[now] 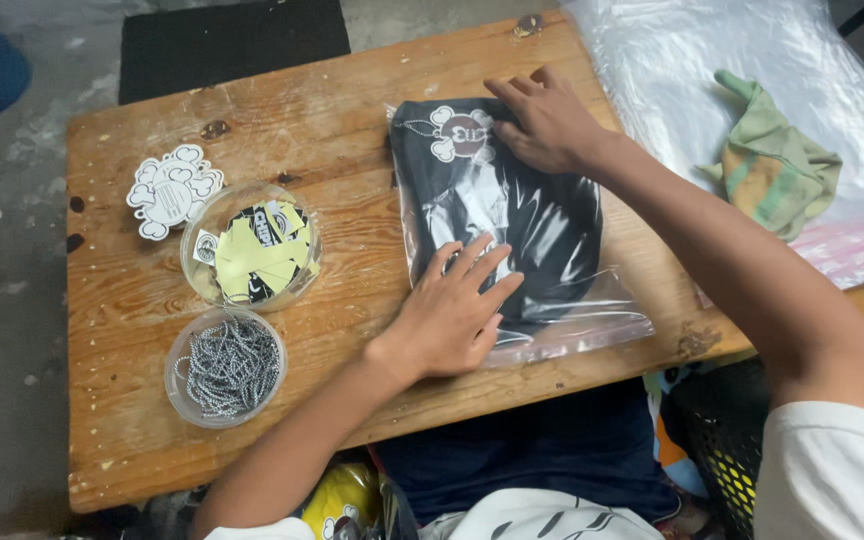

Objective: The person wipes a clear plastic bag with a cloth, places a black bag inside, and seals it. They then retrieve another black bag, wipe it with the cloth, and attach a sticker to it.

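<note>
In the head view, a clear plastic bag [522, 230] with a folded black garment [512, 215] inside lies on the wooden table [342, 130]. The left hand [457, 315] presses flat on its near end, grip open, holding nothing. The right hand [547, 120] rests on the far end, fingers spread. Two round containers, one with paper tags [252, 248] and one with ball chains [227, 368], stand left of the bag.
</note>
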